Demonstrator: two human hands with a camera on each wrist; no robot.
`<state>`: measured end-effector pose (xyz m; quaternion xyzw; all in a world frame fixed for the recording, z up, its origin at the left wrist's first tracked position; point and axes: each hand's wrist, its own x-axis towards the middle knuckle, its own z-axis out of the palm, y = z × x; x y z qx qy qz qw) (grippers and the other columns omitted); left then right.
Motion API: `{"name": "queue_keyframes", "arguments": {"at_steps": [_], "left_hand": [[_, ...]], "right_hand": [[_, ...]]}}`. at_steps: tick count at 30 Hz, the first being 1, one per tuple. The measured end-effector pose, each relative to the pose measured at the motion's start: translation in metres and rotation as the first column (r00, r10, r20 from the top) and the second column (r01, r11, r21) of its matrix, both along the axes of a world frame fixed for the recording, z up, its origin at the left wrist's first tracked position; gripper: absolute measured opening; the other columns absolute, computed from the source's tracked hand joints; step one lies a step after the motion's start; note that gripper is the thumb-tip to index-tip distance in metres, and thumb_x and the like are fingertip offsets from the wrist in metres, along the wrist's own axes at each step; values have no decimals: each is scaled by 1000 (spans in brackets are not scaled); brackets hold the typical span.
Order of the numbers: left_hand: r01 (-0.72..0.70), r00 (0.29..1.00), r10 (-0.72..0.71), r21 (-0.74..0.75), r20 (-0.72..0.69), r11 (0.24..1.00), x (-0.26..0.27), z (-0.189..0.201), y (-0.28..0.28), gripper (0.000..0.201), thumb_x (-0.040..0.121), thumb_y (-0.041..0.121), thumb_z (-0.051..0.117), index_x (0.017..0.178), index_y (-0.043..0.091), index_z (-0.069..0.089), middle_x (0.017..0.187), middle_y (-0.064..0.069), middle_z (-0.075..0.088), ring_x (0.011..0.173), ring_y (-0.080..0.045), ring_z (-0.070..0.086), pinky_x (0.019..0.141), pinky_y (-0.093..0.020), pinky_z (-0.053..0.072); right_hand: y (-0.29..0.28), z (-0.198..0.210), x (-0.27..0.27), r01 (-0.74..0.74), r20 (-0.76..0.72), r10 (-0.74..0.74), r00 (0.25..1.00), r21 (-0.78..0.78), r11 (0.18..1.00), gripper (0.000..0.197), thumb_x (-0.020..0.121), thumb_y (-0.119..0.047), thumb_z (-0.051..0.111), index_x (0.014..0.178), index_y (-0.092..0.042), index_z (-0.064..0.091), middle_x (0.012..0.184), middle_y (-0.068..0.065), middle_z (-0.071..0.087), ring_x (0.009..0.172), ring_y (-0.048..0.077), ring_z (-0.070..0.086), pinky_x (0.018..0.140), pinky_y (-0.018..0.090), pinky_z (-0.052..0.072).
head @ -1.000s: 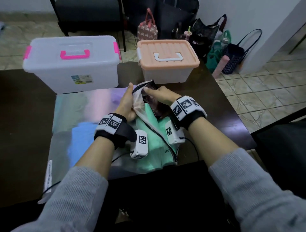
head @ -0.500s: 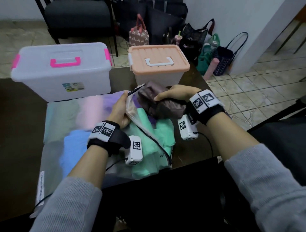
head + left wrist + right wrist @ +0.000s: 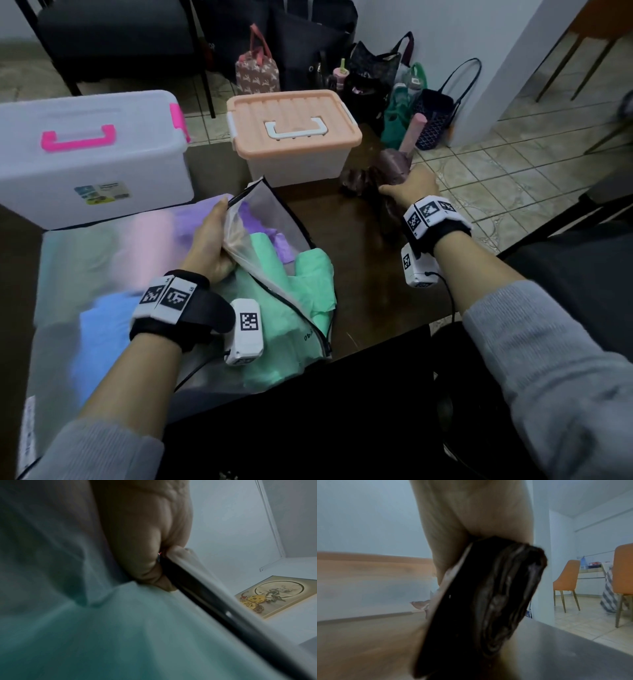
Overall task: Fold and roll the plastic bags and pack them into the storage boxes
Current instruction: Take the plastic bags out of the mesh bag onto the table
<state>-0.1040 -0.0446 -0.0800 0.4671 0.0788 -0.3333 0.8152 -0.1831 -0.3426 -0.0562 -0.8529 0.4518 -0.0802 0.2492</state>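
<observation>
Brown bag bundle (image 3: pixel 387 178) gripped in right hand (image 3: pixel 409 190) fingers; left hand (image 3: pixel 209 246) pinches pouch (image 3: pixel 270 219) edge.

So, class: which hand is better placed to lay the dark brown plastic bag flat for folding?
Right. The right hand already grips the dark brown plastic bag above bare table; the left hand holds the clear zip pouch open.

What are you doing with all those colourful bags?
A person is unpacking plastic bags. The left hand grips the open edge of a clear zip pouch stuffed with green and purple bags. The right hand holds a folded dark brown plastic bag beside the closed peach-lidded storage box.
</observation>
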Motion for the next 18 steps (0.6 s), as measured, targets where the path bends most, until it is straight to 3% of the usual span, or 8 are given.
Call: {"name": "queue_keyframes", "arguments": {"at_steps": [3,5,8,13,15,18], "left_hand": [[-18,1000,18,8,-7,1000,0,0,1,33,100,35,39,98,12,62,87,-6,72,70,-17,71,56,-28,57],[-21,1000,21,16,-9,1000,-2,1,1,33,100,35,38,95,13,63,87,-6,72,71,-16,71,60,-27,58],[-28,999,28,34,-26,999,-3,3,2,36,99,37,38,101,11,63,86,-6,72,72,-17,71,59,-28,58],[1,1000,0,54,-26,999,-8,11,4,39,99,36,34,97,9,62,75,-8,73,63,-21,71,51,-27,55],[46,999,-44,78,-21,996,-11,12,9,39,99,36,34,96,10,62,74,-7,73,63,-19,71,52,-26,56],[140,990,-138,162,-22,977,-16,12,21,38,97,37,36,93,12,64,75,-3,73,64,-14,70,56,-22,56]], "right_hand": [[0,-6,9,-100,-125,100,987,3,995,58,79,-38,72,117,1,52,116,18,58,105,35,58,70,33,40],[3,-12,15,-150,-251,139,958,-26,988,65,82,-45,67,124,0,46,126,19,52,117,36,49,83,37,41],[9,-21,19,-146,-314,113,943,-84,986,76,84,-52,60,135,-2,34,139,20,37,131,36,32,106,43,31],[4,-18,20,-52,-192,61,979,52,997,94,80,-67,52,142,-1,27,146,21,33,135,36,29,109,43,27],[0,-17,20,-9,-67,15,998,93,996,90,84,-65,47,142,0,27,145,20,36,136,37,29,107,46,29],[-2,-16,17,13,-64,-11,998,37,999,78,90,-63,33,136,0,40,141,22,41,132,37,32,105,46,28]]}}
